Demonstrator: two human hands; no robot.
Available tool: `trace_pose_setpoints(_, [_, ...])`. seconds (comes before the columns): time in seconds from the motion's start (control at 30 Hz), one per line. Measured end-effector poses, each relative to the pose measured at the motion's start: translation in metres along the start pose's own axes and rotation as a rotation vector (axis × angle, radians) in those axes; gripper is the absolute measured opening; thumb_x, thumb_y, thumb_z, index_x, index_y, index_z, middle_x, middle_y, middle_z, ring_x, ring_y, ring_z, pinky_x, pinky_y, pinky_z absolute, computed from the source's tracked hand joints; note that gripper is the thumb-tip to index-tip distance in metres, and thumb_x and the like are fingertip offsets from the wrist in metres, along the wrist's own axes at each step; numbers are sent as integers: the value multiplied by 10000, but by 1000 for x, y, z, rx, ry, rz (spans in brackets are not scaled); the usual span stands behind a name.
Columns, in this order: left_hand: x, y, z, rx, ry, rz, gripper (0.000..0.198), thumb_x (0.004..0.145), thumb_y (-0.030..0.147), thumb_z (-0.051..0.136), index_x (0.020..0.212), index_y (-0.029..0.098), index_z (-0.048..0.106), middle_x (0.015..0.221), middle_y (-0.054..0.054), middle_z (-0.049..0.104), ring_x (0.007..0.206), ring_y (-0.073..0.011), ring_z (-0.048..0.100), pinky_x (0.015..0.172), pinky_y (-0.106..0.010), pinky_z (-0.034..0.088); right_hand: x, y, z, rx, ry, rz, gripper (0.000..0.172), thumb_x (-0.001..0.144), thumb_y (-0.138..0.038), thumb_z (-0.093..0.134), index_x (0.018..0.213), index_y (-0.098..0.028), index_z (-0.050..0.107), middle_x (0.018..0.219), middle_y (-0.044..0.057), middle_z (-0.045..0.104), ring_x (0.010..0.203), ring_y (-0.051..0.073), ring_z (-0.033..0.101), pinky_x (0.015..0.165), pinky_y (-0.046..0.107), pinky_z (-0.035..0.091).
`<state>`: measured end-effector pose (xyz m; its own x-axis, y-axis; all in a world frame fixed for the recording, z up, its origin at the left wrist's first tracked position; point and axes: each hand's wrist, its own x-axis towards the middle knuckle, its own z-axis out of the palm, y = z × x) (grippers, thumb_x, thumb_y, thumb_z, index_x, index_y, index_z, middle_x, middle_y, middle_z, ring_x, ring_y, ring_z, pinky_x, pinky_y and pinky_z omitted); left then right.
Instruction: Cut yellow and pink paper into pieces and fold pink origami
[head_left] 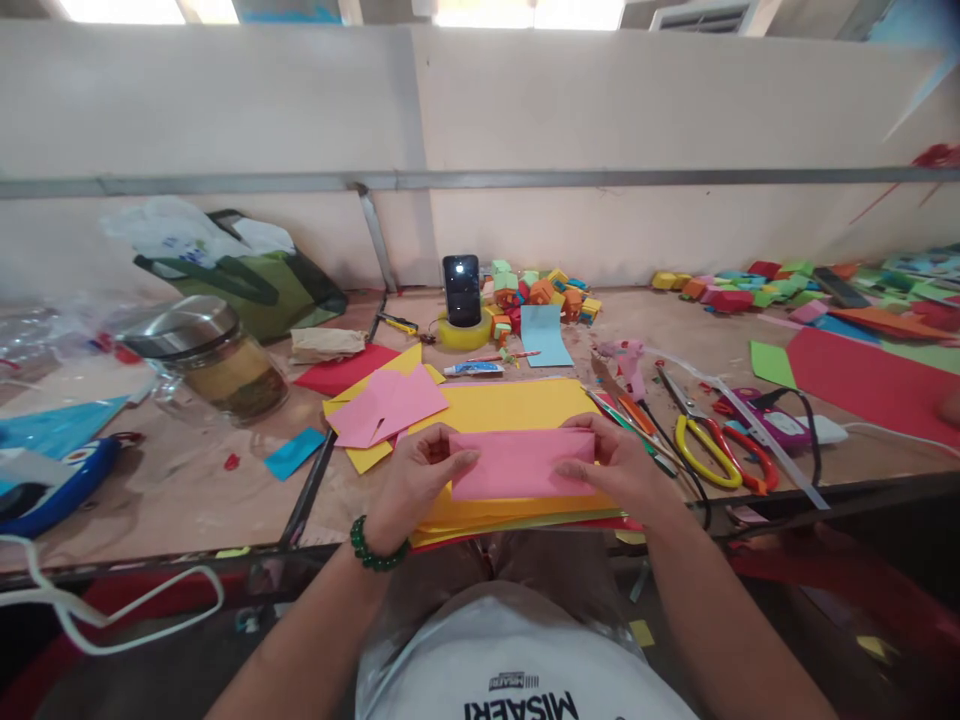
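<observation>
A pink strip of paper [523,465] is held level above a stack of coloured sheets, the topmost being yellow paper [517,402]. My left hand [427,468] pinches its left end, thumb on the front face. At the other end, my right hand [619,462] grips it the same way, fingers behind the paper. A fold or edge runs along the strip's top; whether it is doubled over I cannot tell. Left of the stack lie cut pink pieces [397,405] on more yellow paper. A small blue piece [294,455] rests farther left.
Scissors [705,440], a pink glue gun [628,365] and cables lie to the right. Behind the stack stand a phone [462,290] on a yellow tape roll [463,335] and small paper boxes [544,290]. A glass jar [232,375] is at left. Red paper [870,385] lies far right, partly under another person's hand.
</observation>
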<state>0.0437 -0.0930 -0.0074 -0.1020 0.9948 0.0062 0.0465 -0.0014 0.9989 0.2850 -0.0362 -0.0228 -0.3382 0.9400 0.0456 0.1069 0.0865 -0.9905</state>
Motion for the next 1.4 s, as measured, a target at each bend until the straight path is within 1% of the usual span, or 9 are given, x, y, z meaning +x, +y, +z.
trace_pose_setpoints(0.1, [-5, 5, 3, -4, 48, 8, 357, 575, 447, 791, 610, 158, 585, 540, 32, 540, 528, -92, 463, 509, -210, 382, -3, 5, 6, 108, 81, -13, 451, 578, -515, 813, 825, -196, 612, 708, -4, 613, 639, 154, 572, 582, 267, 483])
trace_pose_setpoints(0.23, [-10, 11, 3, 58, 90, 31, 366, 565, 487, 787, 599, 167, 613, 542, 14, 563, 539, -112, 482, 498, -219, 392, -8, -5, 15, 78, 147, -33, 475, 626, -642, 734, 617, -185, 603, 595, -9, 550, 554, 121, 479, 524, 254, 427])
trace_pose_setpoints(0.4, [-19, 15, 2, 92, 128, 36, 396, 596, 550, 756, 594, 173, 636, 567, -9, 602, 574, -135, 529, 519, -229, 428, -14, -18, 22, 55, 236, -65, 544, 573, -703, 722, 540, -179, 579, 530, -28, 460, 527, 102, 390, 483, 242, 359])
trace_pose_setpoints(0.6, [-22, 10, -1, 66, 167, -6, 413, 537, 545, 804, 598, 162, 662, 573, -15, 622, 562, -131, 529, 521, -226, 449, -19, -11, 21, 50, 260, -92, 485, 642, -636, 721, 575, -175, 586, 556, -25, 475, 552, 104, 400, 504, 242, 378])
trace_pose_setpoints(0.8, [-23, 14, 1, 47, 211, -70, 425, 457, 535, 835, 563, 155, 678, 557, -16, 625, 548, -126, 521, 502, -218, 447, -21, -17, 22, 78, 284, -115, 464, 653, -628, 712, 628, -176, 609, 580, -18, 520, 558, 109, 441, 506, 234, 389])
trace_pose_setpoints(0.97, [-23, 6, -3, 64, 175, -67, 397, 526, 526, 813, 589, 151, 696, 591, -31, 645, 569, -135, 539, 509, -218, 451, -22, -13, 19, 77, 314, -140, 391, 688, -554, 718, 645, -176, 629, 601, -10, 565, 572, 115, 482, 532, 233, 411])
trace_pose_setpoints(1.13, [-24, -8, -6, -14, 135, -73, 290, 633, 428, 798, 667, 152, 715, 651, -22, 664, 616, -118, 552, 561, -199, 446, -27, 2, 12, 55, 326, -121, 294, 742, -462, 727, 712, -175, 670, 647, -3, 616, 595, 121, 517, 557, 237, 413])
trace_pose_setpoints(1.27, [-26, 1, -3, -36, 162, -52, 287, 589, 417, 802, 613, 150, 700, 593, -8, 639, 574, -104, 532, 544, -194, 434, -29, 0, 12, 82, 369, -109, 305, 708, -473, 754, 678, -181, 671, 623, -6, 610, 566, 116, 513, 526, 229, 417])
trace_pose_setpoints(1.4, [-30, 16, 0, -2, 179, -50, 328, 554, 463, 795, 595, 151, 704, 575, -19, 647, 557, -117, 542, 534, -212, 457, -28, -12, 17, 85, 357, -113, 354, 629, -512, 791, 631, -179, 672, 582, 0, 602, 518, 110, 490, 467, 220, 398])
